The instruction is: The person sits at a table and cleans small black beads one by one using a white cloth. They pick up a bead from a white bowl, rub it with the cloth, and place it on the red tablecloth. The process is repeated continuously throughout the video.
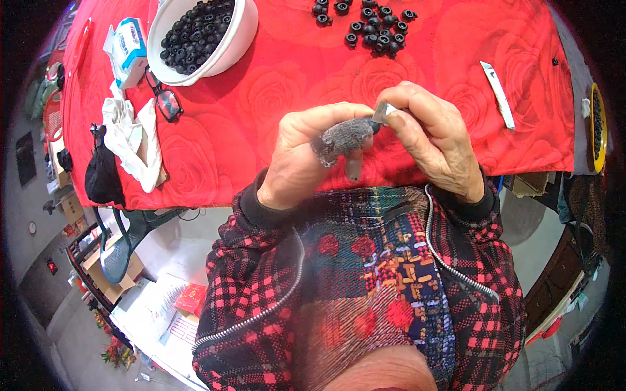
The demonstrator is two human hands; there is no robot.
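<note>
Above the near edge of the red tablecloth (222, 163), my two hands meet at chest height. My left hand (287, 146) is closed, its fingertips pinching a small black part (375, 126) that is mostly hidden. Grey fuzzy cloth (345, 138) wraps one of its digits. Between thumb and fingers, my right hand (437, 133) grips a small flat metal blade (383, 112), its edge against the black part. Beyond my hands lies a loose group of round black parts (378, 29), each with a ring-like opening.
A white bowl (246, 39) full of similar black parts stands far left. Near it are a blue-white box (128, 49), eyeglasses (168, 104), white cloth (134, 140) and a black pouch (102, 169). At right lie a slim white strip (497, 95) and a yellow-rimmed tray (601, 130).
</note>
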